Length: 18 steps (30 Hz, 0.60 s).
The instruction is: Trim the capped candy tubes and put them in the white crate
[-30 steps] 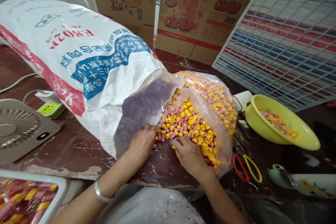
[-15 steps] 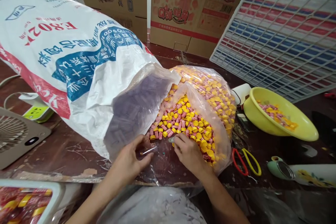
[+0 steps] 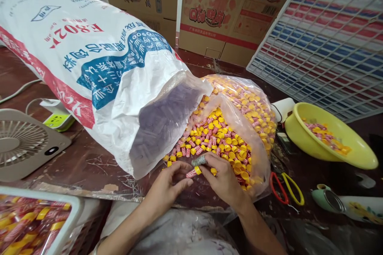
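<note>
My left hand [image 3: 171, 185] is curled, thumb and fingers around a clear plastic tube whose outline is hard to see. A small red-and-white patterned bottle [image 3: 190, 173] with a yellow cap lies at its opening, between the two hands. My right hand [image 3: 223, 176] pinches that bottle near its cap; one finger has a greyish wrapping [image 3: 199, 161]. Just beyond the hands, many such yellow-capped bottles [image 3: 206, 139] spill from an open clear plastic bag [image 3: 259, 169]. To the left gapes a large white woven sack [image 3: 125, 99] with clear pieces inside.
A yellow bowl [image 3: 299, 137] of bottles stands right, behind red-and-yellow scissors [image 3: 279, 193]. A green-and-white cup-like object [image 3: 329, 199] lies nearby. On the left are a fan [image 3: 26, 143], a power strip [image 3: 58, 121] and a filled white basket [image 3: 67, 227]. Cardboard boxes [image 3: 227, 36] and a wire rack [image 3: 323, 40] stand behind.
My right hand has brought a yellow-capped bottle from the pile's edge toward my left hand. The hands are closer together. The view has shifted, so the surroundings appear further right.
</note>
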Each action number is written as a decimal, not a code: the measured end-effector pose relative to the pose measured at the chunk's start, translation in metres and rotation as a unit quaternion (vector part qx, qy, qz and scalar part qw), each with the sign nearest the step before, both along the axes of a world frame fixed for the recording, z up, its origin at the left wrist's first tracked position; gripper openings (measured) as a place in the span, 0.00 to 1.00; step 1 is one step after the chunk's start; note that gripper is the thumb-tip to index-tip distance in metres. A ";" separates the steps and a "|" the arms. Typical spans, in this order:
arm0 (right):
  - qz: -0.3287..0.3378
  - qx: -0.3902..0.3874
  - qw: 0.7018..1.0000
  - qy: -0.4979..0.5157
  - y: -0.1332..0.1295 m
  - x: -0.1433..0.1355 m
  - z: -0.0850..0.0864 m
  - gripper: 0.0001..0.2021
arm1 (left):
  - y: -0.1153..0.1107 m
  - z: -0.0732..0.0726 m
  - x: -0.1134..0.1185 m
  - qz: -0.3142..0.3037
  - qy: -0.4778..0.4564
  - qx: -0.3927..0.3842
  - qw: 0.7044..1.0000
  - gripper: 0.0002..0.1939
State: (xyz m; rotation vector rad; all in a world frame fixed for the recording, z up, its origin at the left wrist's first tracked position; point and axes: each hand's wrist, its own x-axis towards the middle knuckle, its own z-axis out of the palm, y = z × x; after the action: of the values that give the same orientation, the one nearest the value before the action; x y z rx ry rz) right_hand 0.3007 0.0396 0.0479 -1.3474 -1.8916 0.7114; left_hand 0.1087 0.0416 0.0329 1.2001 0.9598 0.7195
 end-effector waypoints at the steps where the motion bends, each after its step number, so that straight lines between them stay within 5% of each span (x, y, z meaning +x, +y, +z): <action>1: -0.017 -0.007 1.000 0.019 0.000 0.000 -0.001 0.06 | 0.000 0.000 0.000 -0.001 -0.012 -0.010 1.000 0.12; 6: 0.034 -0.012 0.999 0.034 -0.005 -0.002 0.002 0.12 | 0.005 -0.001 0.006 0.037 -0.112 -0.077 0.990 0.16; 9: 0.048 0.058 0.997 -0.029 -0.009 -0.009 -0.002 0.32 | 0.005 -0.004 0.012 0.069 -0.184 -0.137 0.971 0.18; 12: 0.007 0.129 0.989 -0.066 -0.011 -0.017 -0.014 0.32 | 0.003 -0.004 0.019 0.078 -0.224 -0.179 0.955 0.20; 16: -0.021 0.161 0.984 -0.076 -0.012 -0.020 -0.020 0.29 | 0.006 0.004 0.025 0.046 -0.200 -0.185 0.961 0.20; 18: 0.011 0.152 0.984 -0.096 -0.009 -0.016 -0.017 0.33 | 0.015 0.011 0.023 0.021 -0.127 -0.112 0.985 0.17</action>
State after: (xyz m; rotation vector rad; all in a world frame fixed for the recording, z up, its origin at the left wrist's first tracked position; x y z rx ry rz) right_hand 0.2850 0.0301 0.0310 -1.2342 -2.0702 0.2935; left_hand 0.1321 0.0565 0.0440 0.8709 0.8292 0.7571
